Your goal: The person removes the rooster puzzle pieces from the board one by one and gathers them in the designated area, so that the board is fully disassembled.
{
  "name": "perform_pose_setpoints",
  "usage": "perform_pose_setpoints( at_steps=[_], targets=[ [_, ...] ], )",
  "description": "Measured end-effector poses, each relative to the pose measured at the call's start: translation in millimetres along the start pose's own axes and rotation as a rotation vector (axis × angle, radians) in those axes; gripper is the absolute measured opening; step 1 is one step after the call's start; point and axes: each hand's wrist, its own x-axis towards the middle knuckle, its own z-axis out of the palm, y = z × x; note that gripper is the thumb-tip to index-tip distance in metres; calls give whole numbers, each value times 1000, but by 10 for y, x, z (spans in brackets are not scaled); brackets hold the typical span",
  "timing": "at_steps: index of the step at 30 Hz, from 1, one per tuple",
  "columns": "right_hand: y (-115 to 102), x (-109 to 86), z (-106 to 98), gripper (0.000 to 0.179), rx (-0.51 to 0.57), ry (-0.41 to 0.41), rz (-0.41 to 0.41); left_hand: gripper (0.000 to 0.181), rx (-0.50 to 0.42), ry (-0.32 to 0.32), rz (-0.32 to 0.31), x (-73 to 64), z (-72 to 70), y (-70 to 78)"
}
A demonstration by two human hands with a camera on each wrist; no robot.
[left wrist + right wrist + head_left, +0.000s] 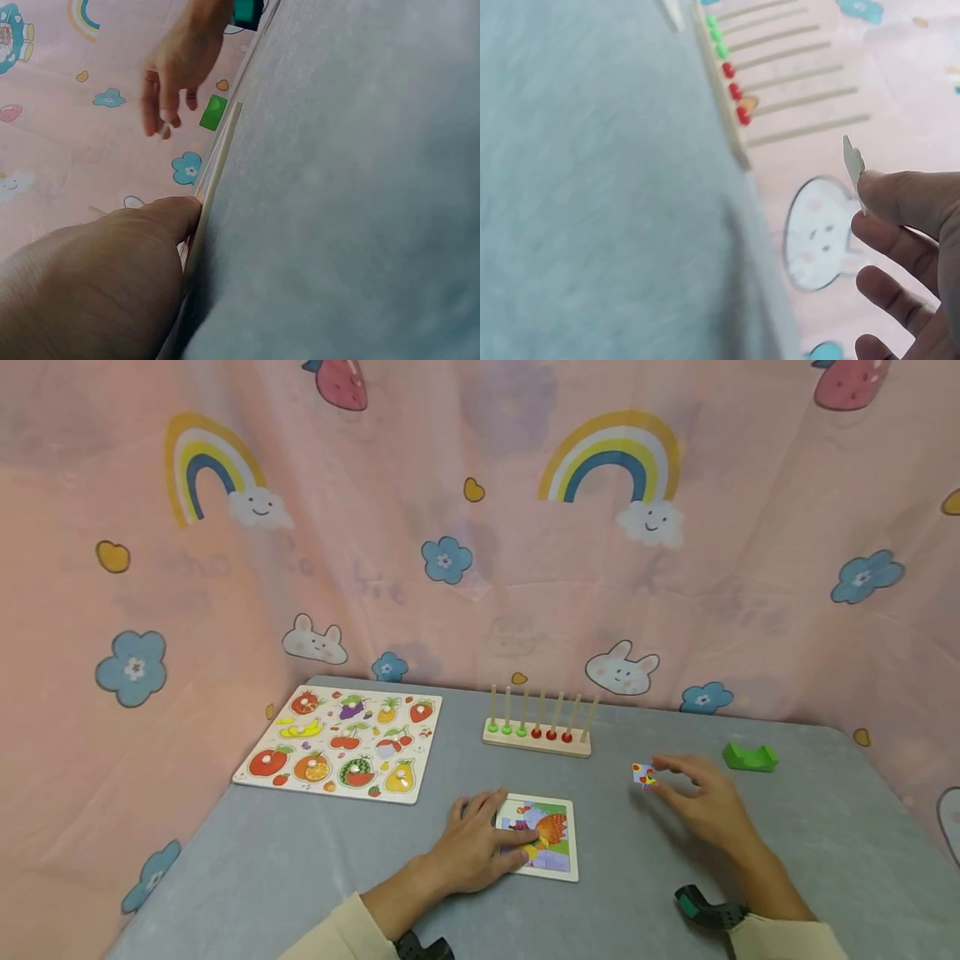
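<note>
A small jigsaw puzzle (555, 862) in a white square frame lies on the table in front of the person. The left hand (474, 845) rests over its left side, index finger and thumb reaching onto the colourful picture. In the left wrist view, that hand (112, 270) is right at the frame's thin edge (217, 165). To the right, the right hand (708, 797) pinches a small puzzle piece (642, 775) between thumb and fingers, above the table. The right wrist view shows this piece (853, 169) edge-on at the fingertips, with the other fingers loosely bent.
Behind the puzzle stands a wooden peg rack (536, 740) with green and red beads on upright pegs. A fruit knob board (345, 743) lies at the back left. A green curved block (750, 757) sits beyond the right hand. A patterned curtain (480, 527) hangs behind the table.
</note>
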Motion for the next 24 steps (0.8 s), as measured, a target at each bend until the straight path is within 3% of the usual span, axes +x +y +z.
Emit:
perform_pose_setpoints(
  at_steps=[15,24],
  targets=[
    [159,-70,157,35,-42,-60,43,33,-13,-7,-4,-12,-16,22],
    [188,-72,186,34,-87,-93,10,33,-5,7,-1,-14,-13,27]
  ],
)
